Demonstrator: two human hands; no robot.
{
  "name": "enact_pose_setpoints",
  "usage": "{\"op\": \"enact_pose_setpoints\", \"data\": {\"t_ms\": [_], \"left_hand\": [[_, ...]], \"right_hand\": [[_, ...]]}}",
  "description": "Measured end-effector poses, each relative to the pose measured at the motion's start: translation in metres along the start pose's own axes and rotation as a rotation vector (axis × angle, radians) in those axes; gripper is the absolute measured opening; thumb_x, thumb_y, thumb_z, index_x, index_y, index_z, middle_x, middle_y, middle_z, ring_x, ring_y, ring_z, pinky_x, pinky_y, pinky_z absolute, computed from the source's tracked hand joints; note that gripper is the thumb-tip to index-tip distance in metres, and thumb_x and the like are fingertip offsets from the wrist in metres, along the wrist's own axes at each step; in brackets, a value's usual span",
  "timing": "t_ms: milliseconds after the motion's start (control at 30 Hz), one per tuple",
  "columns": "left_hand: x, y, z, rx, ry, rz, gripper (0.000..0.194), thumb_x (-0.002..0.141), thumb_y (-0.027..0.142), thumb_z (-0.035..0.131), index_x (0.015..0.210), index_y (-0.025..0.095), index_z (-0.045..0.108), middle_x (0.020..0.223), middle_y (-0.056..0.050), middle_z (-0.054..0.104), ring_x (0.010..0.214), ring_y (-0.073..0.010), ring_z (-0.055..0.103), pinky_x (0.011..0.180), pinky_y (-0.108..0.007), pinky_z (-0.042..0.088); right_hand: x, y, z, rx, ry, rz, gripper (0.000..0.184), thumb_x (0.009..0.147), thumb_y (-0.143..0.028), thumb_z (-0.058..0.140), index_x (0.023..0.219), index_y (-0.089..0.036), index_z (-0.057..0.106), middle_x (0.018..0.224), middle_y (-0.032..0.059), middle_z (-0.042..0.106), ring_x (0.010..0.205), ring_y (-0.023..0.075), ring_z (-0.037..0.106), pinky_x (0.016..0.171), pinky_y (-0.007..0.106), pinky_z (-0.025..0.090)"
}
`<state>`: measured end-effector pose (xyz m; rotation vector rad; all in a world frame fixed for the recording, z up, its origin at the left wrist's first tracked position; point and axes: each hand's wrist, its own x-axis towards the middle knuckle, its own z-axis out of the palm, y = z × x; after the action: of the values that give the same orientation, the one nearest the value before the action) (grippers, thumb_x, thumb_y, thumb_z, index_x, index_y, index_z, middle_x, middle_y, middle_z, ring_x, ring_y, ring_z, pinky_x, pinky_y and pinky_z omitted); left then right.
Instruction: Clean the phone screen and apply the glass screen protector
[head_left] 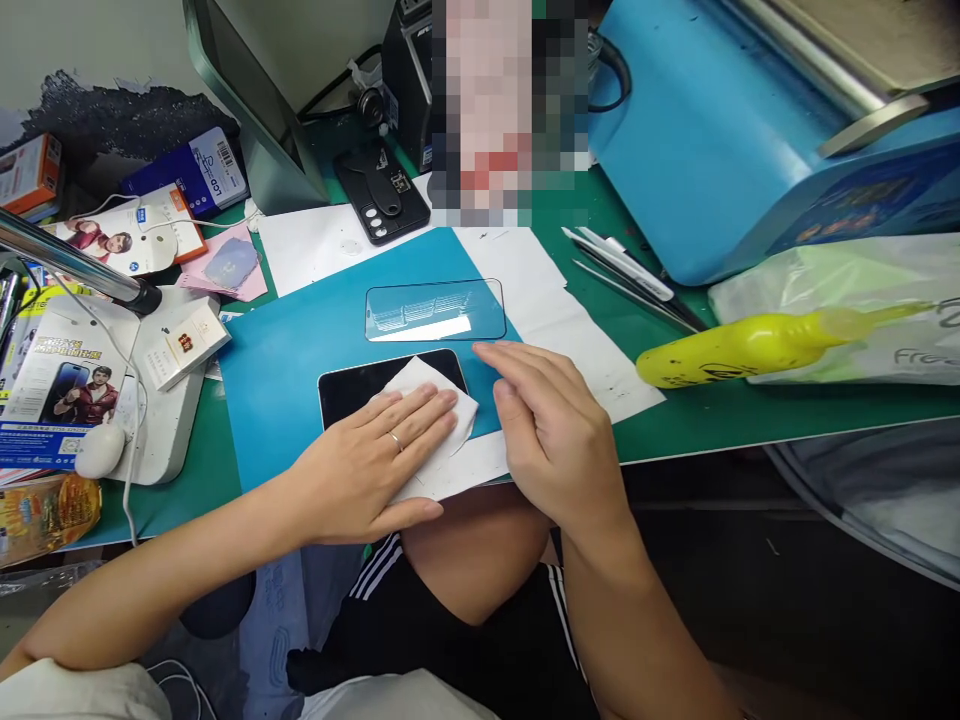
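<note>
A phone [345, 393] with a black screen lies on a blue mat [277, 370]. My left hand [382, 445], wearing a ring, rests flat over a folded white wipe [463, 405] and presses it on the phone's screen. Its fingers are stretched out, and part of the phone is hidden under it. To the right, my right hand [559, 430] hovers beside the phone with fingers extended, nothing visible in it. Just behind the phone lies a clear screen protector [435, 310] with a dark border, close to my right fingertips.
A yellow squeeze bottle [735, 350] lies at the right by a plastic bag [885, 290]. Tweezers [630, 290] and a big blue machine [720, 150] are behind it. A black phone case [382, 190] sits at the back. Boxes and a white lamp base [169, 430] crowd the left.
</note>
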<state>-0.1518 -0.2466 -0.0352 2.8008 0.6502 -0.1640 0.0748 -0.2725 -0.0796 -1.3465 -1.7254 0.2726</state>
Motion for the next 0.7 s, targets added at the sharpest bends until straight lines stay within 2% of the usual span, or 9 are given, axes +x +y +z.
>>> {"op": "enact_pose_setpoints", "data": {"t_ms": [133, 200, 267, 333, 400, 500, 600, 633, 700], "left_hand": [[0.008, -0.011, -0.005, -0.026, 0.019, -0.018, 0.083, 0.109, 0.065, 0.029, 0.166, 0.005, 0.025, 0.175, -0.019, 0.021, 0.165, -0.0317, 0.018, 0.135, -0.05, 0.02], [0.015, -0.014, -0.009, -0.058, 0.033, 0.016, 0.084, 0.108, 0.066, 0.031, 0.164, 0.003, 0.03, 0.173, -0.022, 0.026, 0.164, -0.0348, 0.022, 0.134, -0.054, 0.023], [0.016, -0.017, -0.014, -0.083, 0.077, 0.063, 0.078, 0.109, 0.062, 0.031, 0.161, 0.004, 0.037, 0.17, -0.022, 0.034, 0.163, -0.034, 0.027, 0.134, -0.053, 0.026], [0.008, -0.019, -0.02, -0.083, 0.165, 0.078, 0.067, 0.112, 0.053, 0.032, 0.16, 0.008, 0.038, 0.169, -0.019, 0.039, 0.162, -0.0308, 0.029, 0.134, -0.05, 0.029], [-0.006, -0.023, -0.024, -0.065, 0.271, 0.069, 0.06, 0.113, 0.045, 0.035, 0.163, 0.014, 0.033, 0.169, -0.017, 0.04, 0.162, -0.029, 0.029, 0.132, -0.05, 0.033], [-0.031, -0.035, -0.022, -0.032, 0.394, 0.102, 0.064, 0.111, 0.041, 0.044, 0.167, 0.018, 0.024, 0.166, -0.018, 0.045, 0.16, -0.0297, 0.034, 0.128, -0.053, 0.041], [-0.047, -0.051, -0.01, 0.004, 0.463, 0.026, 0.065, 0.109, 0.035, 0.049, 0.167, 0.018, 0.023, 0.163, -0.02, 0.049, 0.157, -0.0311, 0.041, 0.124, -0.053, 0.046], [-0.049, -0.056, -0.005, -0.001, 0.468, -0.017, 0.068, 0.109, 0.039, 0.05, 0.167, 0.018, 0.023, 0.162, -0.021, 0.049, 0.155, -0.0327, 0.043, 0.123, -0.054, 0.047], [-0.051, -0.063, 0.003, -0.042, 0.463, -0.085, 0.08, 0.106, 0.052, 0.052, 0.169, 0.017, 0.017, 0.162, -0.023, 0.048, 0.152, -0.0361, 0.047, 0.121, -0.056, 0.048]], "right_hand": [[0.0, 0.0, 0.001, -0.013, 0.025, -0.018, 0.039, 0.104, -0.015, 0.048, 0.137, -0.022, 0.068, 0.129, 0.0111, 0.076, 0.126, 0.0271, 0.068, 0.106, 0.048, 0.057], [0.0, 0.001, 0.003, -0.028, 0.036, -0.021, 0.036, 0.104, -0.017, 0.05, 0.135, -0.018, 0.069, 0.129, 0.0128, 0.076, 0.125, 0.0276, 0.069, 0.105, 0.047, 0.059], [-0.001, 0.003, 0.004, -0.039, 0.043, -0.022, 0.035, 0.103, -0.02, 0.053, 0.133, -0.016, 0.07, 0.128, 0.0144, 0.076, 0.123, 0.028, 0.07, 0.104, 0.047, 0.06], [-0.002, 0.004, 0.005, -0.032, 0.053, -0.032, 0.034, 0.103, -0.021, 0.056, 0.132, -0.017, 0.071, 0.128, 0.0143, 0.076, 0.123, 0.0283, 0.071, 0.103, 0.048, 0.06], [-0.003, 0.002, 0.003, -0.003, 0.081, -0.073, 0.032, 0.102, -0.018, 0.057, 0.129, -0.018, 0.073, 0.129, 0.0143, 0.076, 0.123, 0.0284, 0.071, 0.105, 0.049, 0.06], [-0.004, -0.01, -0.002, 0.014, 0.095, -0.187, 0.034, 0.1, -0.011, 0.058, 0.131, -0.015, 0.071, 0.131, 0.0162, 0.075, 0.128, 0.0285, 0.069, 0.106, 0.048, 0.059], [-0.002, -0.028, 0.0, -0.045, -0.064, -0.337, 0.038, 0.1, -0.014, 0.06, 0.137, -0.007, 0.066, 0.137, 0.0206, 0.071, 0.139, 0.0296, 0.062, 0.112, 0.046, 0.056], [-0.001, -0.033, 0.003, -0.092, -0.155, -0.375, 0.042, 0.102, -0.021, 0.06, 0.139, -0.002, 0.063, 0.142, 0.0233, 0.067, 0.143, 0.0312, 0.058, 0.114, 0.047, 0.055], [0.001, -0.039, 0.012, -0.224, -0.335, -0.408, 0.062, 0.105, -0.041, 0.057, 0.145, 0.006, 0.055, 0.153, 0.0292, 0.055, 0.149, 0.0366, 0.049, 0.117, 0.051, 0.051]]}}
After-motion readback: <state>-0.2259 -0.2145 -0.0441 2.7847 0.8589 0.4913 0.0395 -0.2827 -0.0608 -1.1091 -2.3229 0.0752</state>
